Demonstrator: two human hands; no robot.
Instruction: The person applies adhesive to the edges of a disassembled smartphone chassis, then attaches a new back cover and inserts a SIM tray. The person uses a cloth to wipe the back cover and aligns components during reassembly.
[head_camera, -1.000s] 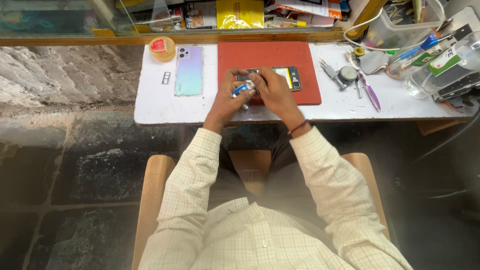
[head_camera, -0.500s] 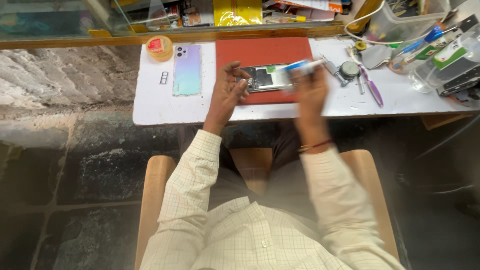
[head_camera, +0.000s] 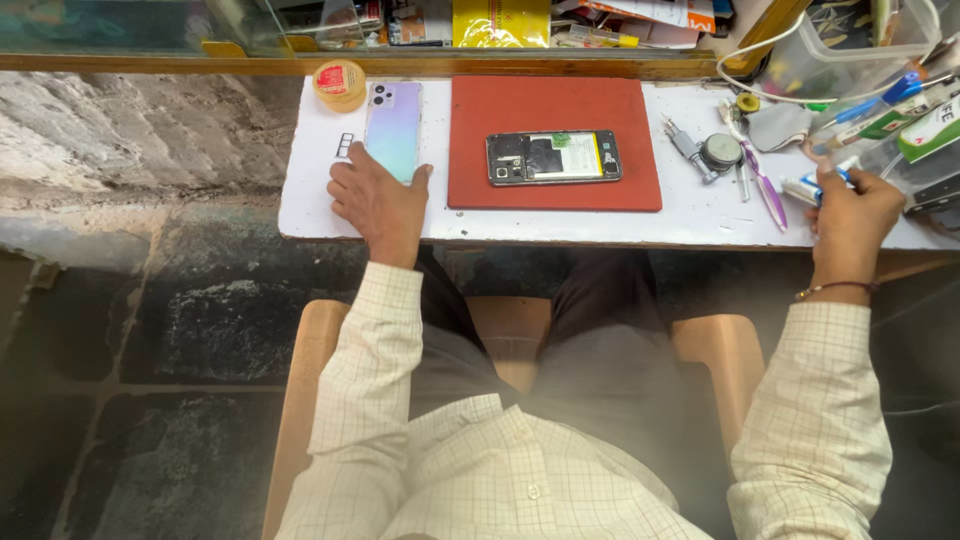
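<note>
A seated person's left hand (head_camera: 378, 203) lies flat on the white surface (head_camera: 310, 215), fingers spread loosely and holding nothing, touching the lower end of a pastel phone back cover (head_camera: 393, 130). The right hand (head_camera: 852, 212), at the surface's far right edge, has its fingers closed around a small white-and-blue tube (head_camera: 808, 187) (partly hidden). An opened phone (head_camera: 553, 157) rests on the red mat (head_camera: 555, 100) between the two hands.
</note>
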